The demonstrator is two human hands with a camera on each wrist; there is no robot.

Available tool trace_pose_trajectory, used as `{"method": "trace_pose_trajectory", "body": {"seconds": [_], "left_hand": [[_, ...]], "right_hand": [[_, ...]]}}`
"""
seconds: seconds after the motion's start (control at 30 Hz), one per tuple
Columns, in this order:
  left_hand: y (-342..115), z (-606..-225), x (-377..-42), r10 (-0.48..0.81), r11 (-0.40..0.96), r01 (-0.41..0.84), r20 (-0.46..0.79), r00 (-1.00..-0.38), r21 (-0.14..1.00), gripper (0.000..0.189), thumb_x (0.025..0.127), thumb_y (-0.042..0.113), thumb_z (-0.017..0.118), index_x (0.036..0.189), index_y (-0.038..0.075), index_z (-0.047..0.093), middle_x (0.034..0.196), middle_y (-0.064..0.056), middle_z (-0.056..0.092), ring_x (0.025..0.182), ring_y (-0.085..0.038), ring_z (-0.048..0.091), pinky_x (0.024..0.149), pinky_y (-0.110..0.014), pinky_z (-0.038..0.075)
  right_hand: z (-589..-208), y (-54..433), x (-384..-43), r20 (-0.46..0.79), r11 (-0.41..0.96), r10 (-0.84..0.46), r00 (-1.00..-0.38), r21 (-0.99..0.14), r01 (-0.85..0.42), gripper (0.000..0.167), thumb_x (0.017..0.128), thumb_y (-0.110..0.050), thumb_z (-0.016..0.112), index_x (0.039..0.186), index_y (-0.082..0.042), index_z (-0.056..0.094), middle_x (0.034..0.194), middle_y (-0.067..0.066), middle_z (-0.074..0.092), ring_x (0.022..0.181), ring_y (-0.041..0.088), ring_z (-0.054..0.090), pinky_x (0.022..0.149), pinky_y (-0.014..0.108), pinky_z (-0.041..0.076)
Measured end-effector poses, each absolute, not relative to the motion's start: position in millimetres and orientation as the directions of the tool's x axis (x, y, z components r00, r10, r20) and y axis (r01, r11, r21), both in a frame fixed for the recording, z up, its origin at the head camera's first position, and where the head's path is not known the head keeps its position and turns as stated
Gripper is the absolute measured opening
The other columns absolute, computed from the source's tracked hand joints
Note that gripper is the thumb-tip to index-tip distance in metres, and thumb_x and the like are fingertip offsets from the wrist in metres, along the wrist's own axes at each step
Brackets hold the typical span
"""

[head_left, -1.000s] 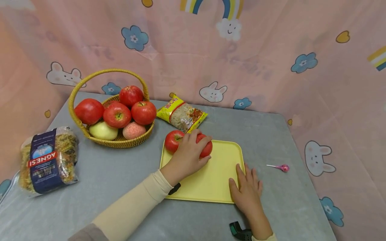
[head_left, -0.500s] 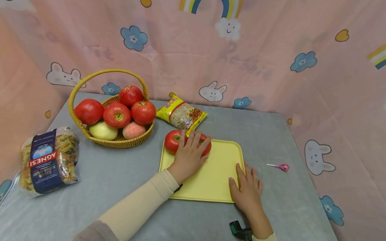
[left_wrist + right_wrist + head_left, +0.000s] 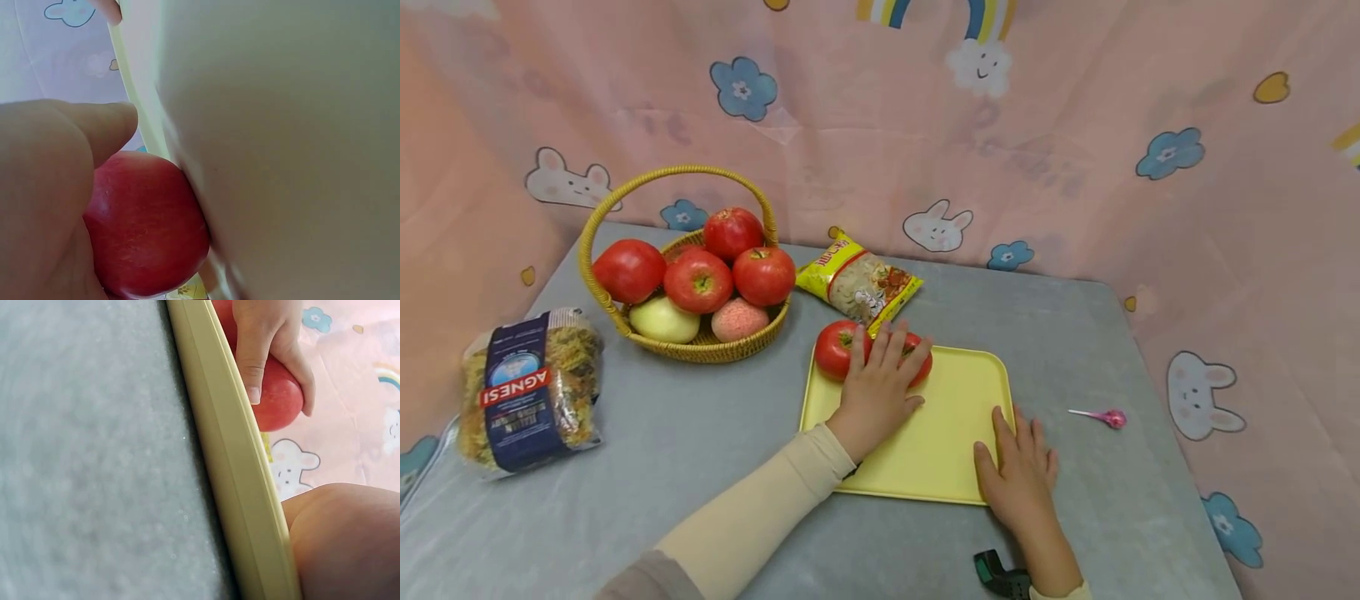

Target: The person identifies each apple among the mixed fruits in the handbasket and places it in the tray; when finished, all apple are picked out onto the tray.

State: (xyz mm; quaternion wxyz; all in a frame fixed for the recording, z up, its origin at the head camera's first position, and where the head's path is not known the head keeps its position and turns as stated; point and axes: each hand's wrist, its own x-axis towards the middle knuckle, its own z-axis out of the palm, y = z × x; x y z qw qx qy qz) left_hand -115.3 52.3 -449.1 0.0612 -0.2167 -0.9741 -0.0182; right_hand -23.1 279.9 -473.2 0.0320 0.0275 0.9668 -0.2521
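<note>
My left hand rests over a red apple at the back of a yellow tray, with its fingers spread and fairly straight. A second red apple sits at the tray's back left corner, partly behind those fingers. Up close in the left wrist view, the covered apple lies by the palm, and the thumb points away above it. At the tray's front right edge rests my right hand, fingers extended and holding nothing.
A wicker basket of fruit stands at the back left, with an AGNESI pasta bag before it. Behind the tray lies a yellow food packet. A pink lollipop is right of the tray. A patterned curtain hangs behind the table.
The left hand's fingers have loosened from their curl round the right-hand apple and spread over it. That apple has shifted slightly left, toward the other. The right hand stays put.
</note>
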Motion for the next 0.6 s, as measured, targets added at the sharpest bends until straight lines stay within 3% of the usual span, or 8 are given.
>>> {"method": "trace_pose_trajectory", "body": {"seconds": [0.27, 0.47, 0.6], "left_hand": [[55, -449, -114, 0.386, 0.916, 0.396, 0.120, -0.914, 0.069, 0.084, 0.098, 0.062, 0.066, 0.168, 0.030, 0.032, 0.175, -0.012, 0.020, 0.160, -0.037, 0.017, 0.124, -0.064, 0.005], [52, -447, -113, 0.380, 0.909, 0.390, 0.094, -0.920, 0.149, 0.086, 0.099, 0.066, 0.061, 0.170, 0.033, 0.026, 0.177, -0.012, 0.008, 0.161, -0.040, -0.001, 0.122, -0.068, 0.003], [40, -439, -107, 0.348, 0.873, 0.402, 0.226, -0.910, 0.275, 0.088, 0.099, 0.062, 0.065, 0.170, 0.027, 0.027, 0.176, -0.016, 0.008, 0.159, -0.046, -0.001, 0.119, -0.073, 0.006]], "right_hand": [[-474, 280, -24, -0.056, 0.868, 0.029, -0.998, -0.493, 0.053, 0.065, 0.110, -0.033, 0.053, 0.164, -0.002, 0.035, 0.171, 0.028, 0.018, 0.156, 0.055, 0.004, 0.113, 0.080, -0.002], [-474, 280, -25, -0.066, 0.869, 0.027, -0.997, -0.492, 0.055, 0.065, 0.110, -0.033, 0.053, 0.164, -0.002, 0.034, 0.171, 0.028, 0.017, 0.156, 0.055, 0.003, 0.113, 0.079, -0.003], [-473, 282, -24, -0.093, 0.876, 0.022, -0.995, -0.479, 0.064, 0.066, 0.111, -0.034, 0.051, 0.165, -0.002, 0.031, 0.173, 0.026, 0.013, 0.157, 0.054, -0.001, 0.114, 0.079, -0.005]]}}
